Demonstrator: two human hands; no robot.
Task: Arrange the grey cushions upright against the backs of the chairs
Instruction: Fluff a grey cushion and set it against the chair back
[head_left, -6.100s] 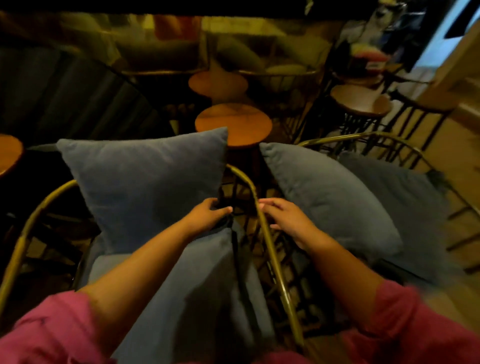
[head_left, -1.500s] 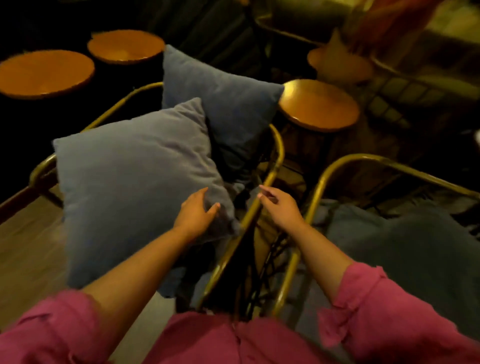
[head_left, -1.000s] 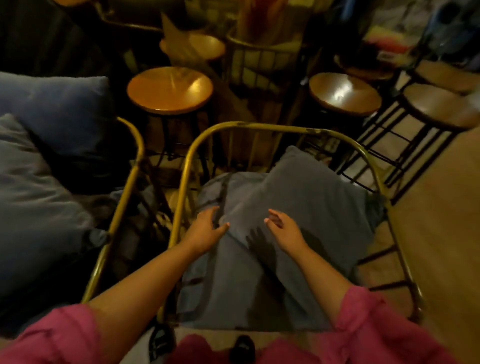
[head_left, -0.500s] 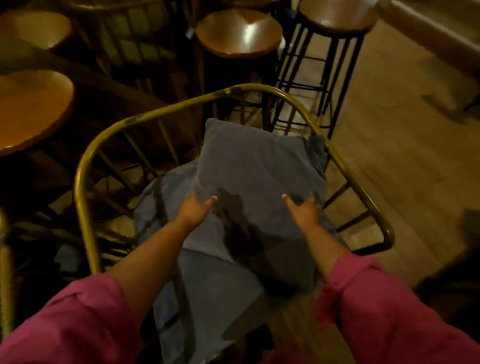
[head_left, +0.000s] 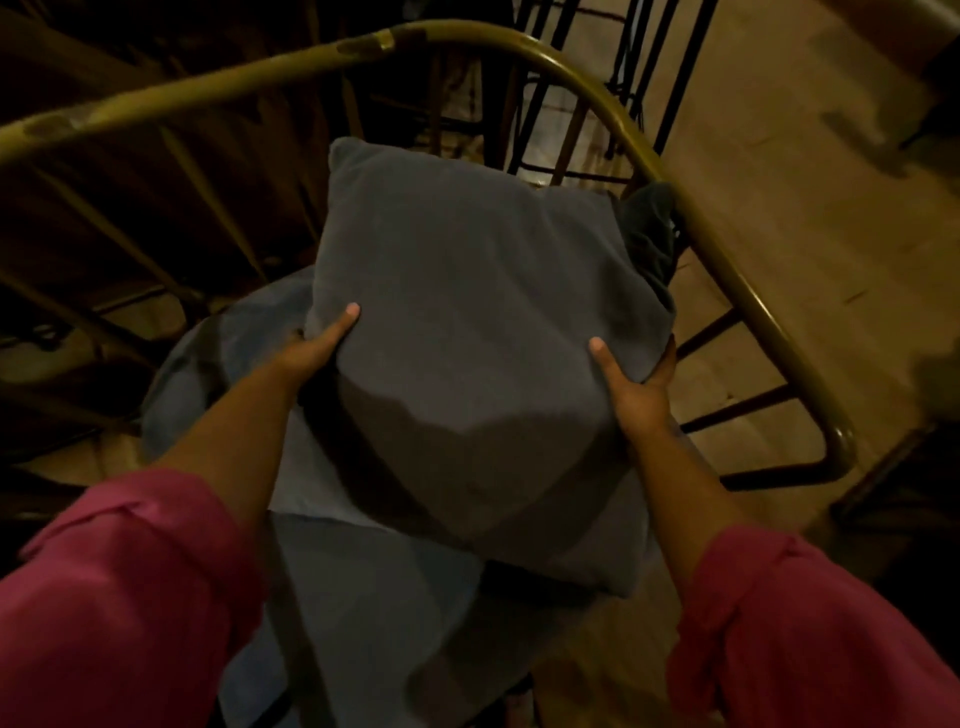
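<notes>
A grey cushion (head_left: 467, 322) lies tilted over the seat of a chair with a curved brass-coloured back rail (head_left: 597, 67). My left hand (head_left: 317, 348) grips its left edge, thumb on top. On the right edge my right hand (head_left: 634, 384) holds it the same way, fingers tucked under. A paler blue-grey seat pad (head_left: 358, 587) lies under the cushion. The cushion's far corner points toward the back rail, apart from it. A dark bit of cloth (head_left: 652, 234) sits between the cushion and the rail's right side.
Thin dark spindles (head_left: 171, 208) run down from the brass rail on the left. Black stool legs (head_left: 566, 104) stand beyond the chair back. Wooden floor (head_left: 810, 208) spreads to the right of the chair.
Both hands have gone from resting flat on the cushion to gripping its two side edges. The cushion looks raised off the seat pad and the view has closed in on the chair.
</notes>
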